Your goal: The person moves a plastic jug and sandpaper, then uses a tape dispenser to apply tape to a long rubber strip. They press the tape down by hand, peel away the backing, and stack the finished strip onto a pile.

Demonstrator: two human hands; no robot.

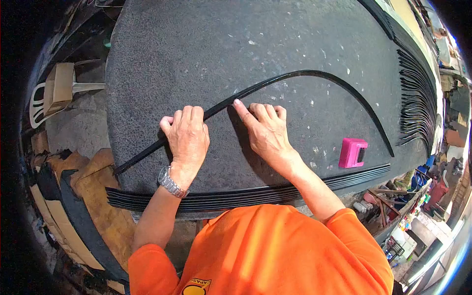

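Observation:
A long, flexible black strip curves across the dark tabletop in an arch. My left hand is closed over its straighter left part, fingers wrapped down around it. To the right, my right hand has one digit stretched out, its tip touching the strip's lower edge. The other fingers of that hand are curled under, and whatever may be in them is hidden. Several similar black strips lie side by side along the near table edge, beneath my forearms.
A pink box-like object with a dark part sits at the right on the table. Many black strips are lined up along the right edge. Left of the table stands a white chair bearing a cardboard box.

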